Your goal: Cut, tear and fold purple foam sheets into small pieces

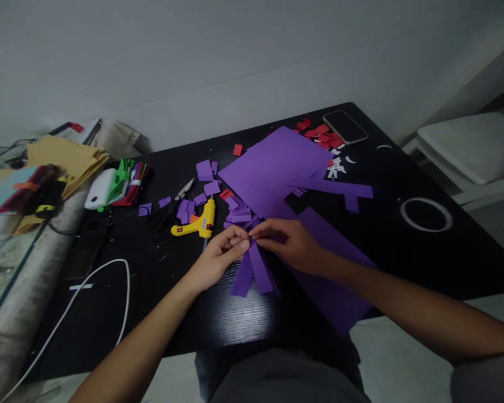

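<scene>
My left hand point(224, 252) and my right hand point(292, 244) meet over the table, fingertips almost touching. Between them they pinch the upper end of some purple paper strips point(259, 270), whose lower ends fan down toward me. How the strips join is hidden by my fingers. Just beyond my hands lies a large purple sheet point(269, 168), and another purple sheet point(340, 274) extends under my right forearm. A yellow glue gun point(204, 221) rests on its side past my left hand, among small purple paper pieces point(205, 170).
Black-handled scissors point(184, 190) lie left of the glue gun. Red scraps point(319, 131), white scraps point(338, 167) and a phone point(345, 126) sit at the back right. A white ring point(426, 214) is at right; a white cable point(128, 280) curves at left near coloured bundles point(128, 182).
</scene>
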